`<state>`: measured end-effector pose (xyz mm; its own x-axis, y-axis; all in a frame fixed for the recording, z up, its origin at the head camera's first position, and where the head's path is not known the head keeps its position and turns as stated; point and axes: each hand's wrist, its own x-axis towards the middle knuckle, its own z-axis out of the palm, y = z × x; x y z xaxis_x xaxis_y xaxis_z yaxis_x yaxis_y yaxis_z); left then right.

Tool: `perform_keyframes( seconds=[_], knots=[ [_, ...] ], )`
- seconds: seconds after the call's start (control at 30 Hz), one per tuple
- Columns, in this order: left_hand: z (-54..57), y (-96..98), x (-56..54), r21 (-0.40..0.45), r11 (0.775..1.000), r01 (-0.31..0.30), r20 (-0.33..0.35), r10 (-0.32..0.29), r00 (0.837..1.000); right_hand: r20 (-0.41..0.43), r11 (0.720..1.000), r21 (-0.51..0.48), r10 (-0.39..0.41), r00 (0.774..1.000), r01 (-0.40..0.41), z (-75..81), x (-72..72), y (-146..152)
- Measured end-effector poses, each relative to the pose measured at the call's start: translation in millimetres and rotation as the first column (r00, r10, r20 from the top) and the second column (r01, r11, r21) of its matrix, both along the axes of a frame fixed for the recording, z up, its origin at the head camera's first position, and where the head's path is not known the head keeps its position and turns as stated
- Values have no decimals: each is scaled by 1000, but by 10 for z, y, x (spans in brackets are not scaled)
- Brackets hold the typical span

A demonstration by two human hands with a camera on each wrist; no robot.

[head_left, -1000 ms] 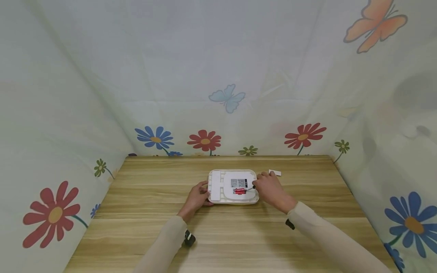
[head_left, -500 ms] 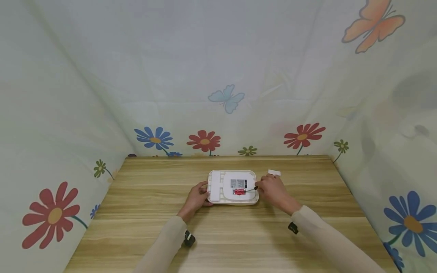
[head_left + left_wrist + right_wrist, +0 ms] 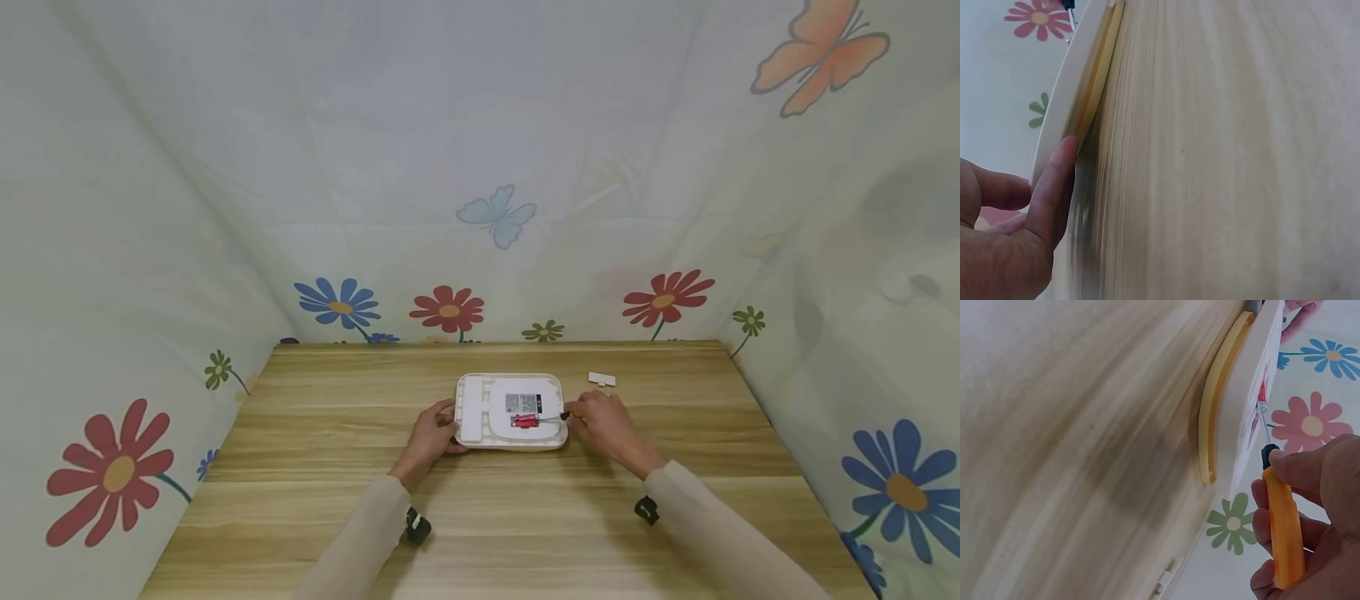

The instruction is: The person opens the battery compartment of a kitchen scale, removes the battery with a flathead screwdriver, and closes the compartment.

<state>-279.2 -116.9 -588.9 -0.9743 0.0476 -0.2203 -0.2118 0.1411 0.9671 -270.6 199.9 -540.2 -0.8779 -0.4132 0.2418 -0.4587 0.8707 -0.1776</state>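
Observation:
A white rounded plastic device point(image 3: 555, 429) lies back side up, with a grey label and a battery compartment holding red batteries point(image 3: 527, 422). Its yellow lower part shows beneath the white shell in both wrist views. My left hand point(image 3: 433, 433) grips the device's left edge, thumb on the rim and fingers below it. In my right hand point(image 3: 603, 421) is a screwdriver point(image 3: 1285, 528) with an orange handle and black collar, held between thumb and curled fingers. Its metal shaft reaches across the device's right rim, and the tip is right at the red batteries.
A small white battery cover point(image 3: 602, 379) rests on the wooden table point(image 3: 360, 375) behind my right hand. A cloth backdrop point(image 3: 375, 167) printed with flowers and butterflies rises at the table's back and sides. Black wrist straps point(image 3: 417, 527) show under the sleeves.
My right hand has shifted a little to the right and lower, drawing the screwdriver handle outward, so its orange part now shows in the head view. My left hand and the device stay nearly in place.

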Motion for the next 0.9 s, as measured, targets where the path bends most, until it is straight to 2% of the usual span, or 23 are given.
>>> perform_keyframes(
  seconds=[0.17, 0.57, 0.9],
  knots=[
    [-9, 10, -7, 4, 1000, -13, 9, 13, 1000, 0, 1000, -20, 9, 1000, -9, -27, 13, 21],
    [7, 7, 1, 15, 1000, -10, 17, 10, 1000, 133, 993, -105, -42, 990, 57, -121, 15, 49],
    [-4, -1, 3, 29, 1000, -3, 20, 2, 1000, 162, 985, -161, -41, 986, 67, -170, 14, 64]
  ],
)
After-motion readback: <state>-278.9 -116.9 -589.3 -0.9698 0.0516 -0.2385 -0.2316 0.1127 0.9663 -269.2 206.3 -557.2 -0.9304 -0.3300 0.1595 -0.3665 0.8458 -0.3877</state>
